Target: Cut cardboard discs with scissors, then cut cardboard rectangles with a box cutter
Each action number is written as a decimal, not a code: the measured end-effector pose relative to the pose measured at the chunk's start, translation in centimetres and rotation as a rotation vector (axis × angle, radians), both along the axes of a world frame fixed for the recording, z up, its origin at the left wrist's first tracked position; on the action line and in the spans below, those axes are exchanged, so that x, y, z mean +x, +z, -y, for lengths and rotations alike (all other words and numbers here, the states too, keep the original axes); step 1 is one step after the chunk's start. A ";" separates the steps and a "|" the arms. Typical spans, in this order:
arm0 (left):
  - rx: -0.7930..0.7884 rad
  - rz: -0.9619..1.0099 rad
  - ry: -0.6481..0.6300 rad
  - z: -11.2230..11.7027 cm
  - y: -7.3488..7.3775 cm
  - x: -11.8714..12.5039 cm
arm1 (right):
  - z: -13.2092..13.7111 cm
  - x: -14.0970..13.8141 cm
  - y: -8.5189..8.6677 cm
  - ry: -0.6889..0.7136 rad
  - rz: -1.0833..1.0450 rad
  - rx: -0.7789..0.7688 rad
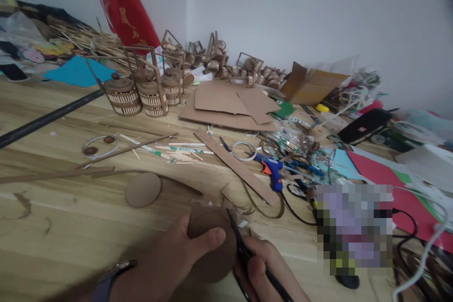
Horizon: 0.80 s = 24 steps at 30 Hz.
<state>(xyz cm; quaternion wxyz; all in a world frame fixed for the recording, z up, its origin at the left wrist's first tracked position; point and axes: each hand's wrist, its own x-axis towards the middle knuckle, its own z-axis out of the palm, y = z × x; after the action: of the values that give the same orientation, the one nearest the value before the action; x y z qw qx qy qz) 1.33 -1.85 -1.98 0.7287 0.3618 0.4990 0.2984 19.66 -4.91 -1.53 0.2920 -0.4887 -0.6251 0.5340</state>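
Observation:
At the front edge of the view my left hand (166, 255) grips a piece of brown cardboard (215, 269), thumb on top; a round outline shows on it, and part of its edge is curved. My right hand (265, 264) is closed on black scissors (240, 245), whose blades meet the cardboard's right side near the outline. How far the blades are apart cannot be made out. Beyond my left hand a cut cardboard disc (143, 189) lies flat on the wooden table (85, 226). Small cardboard scraps (226, 193) lie just past the piece.
A long cardboard strip (237, 167) and a blue glue gun (272, 170) lie ahead on the right. Cardboard sheets (222, 99) are stacked farther back. Lidded miniature baskets (122, 96) stand at the back left beside a black bar (53, 118). Coloured paper (375, 170) lies right.

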 end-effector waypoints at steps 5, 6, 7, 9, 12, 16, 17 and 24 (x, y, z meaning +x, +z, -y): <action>0.001 0.011 -0.011 -0.2 0.3 0.0 | 0.2 -0.1 0.4 -0.035 0.028 0.014; 0.005 0.002 -0.017 -0.3 0.4 0.0 | 0.3 0.0 0.4 -0.033 0.020 0.001; 0.011 -0.009 -0.022 -0.3 0.5 -0.1 | 0.3 0.0 0.4 -0.029 0.015 -0.012; 0.019 -0.025 -0.020 -0.4 0.8 -0.1 | 0.3 0.1 0.4 -0.021 0.011 -0.027; 0.011 -0.041 -0.020 -0.4 1.1 -0.2 | 0.3 0.2 0.6 -0.024 0.033 -0.047; 0.031 -0.116 -0.019 -0.5 0.7 -0.4 | 0.2 0.4 0.4 -0.015 0.064 -0.047; 0.041 -0.128 -0.010 -0.5 0.6 -0.5 | 0.1 0.4 0.1 -0.007 0.069 -0.040; 0.027 -0.024 -0.027 -0.7 0.4 -0.6 | -0.4 1.2 -1.6 0.088 0.015 -0.080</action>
<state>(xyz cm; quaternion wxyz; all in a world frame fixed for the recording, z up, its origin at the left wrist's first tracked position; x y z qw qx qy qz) 0.73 -1.17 -1.58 0.7218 0.3816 0.4987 0.2911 20.83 -4.50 -3.10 0.2439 -0.4761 -0.6263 0.5671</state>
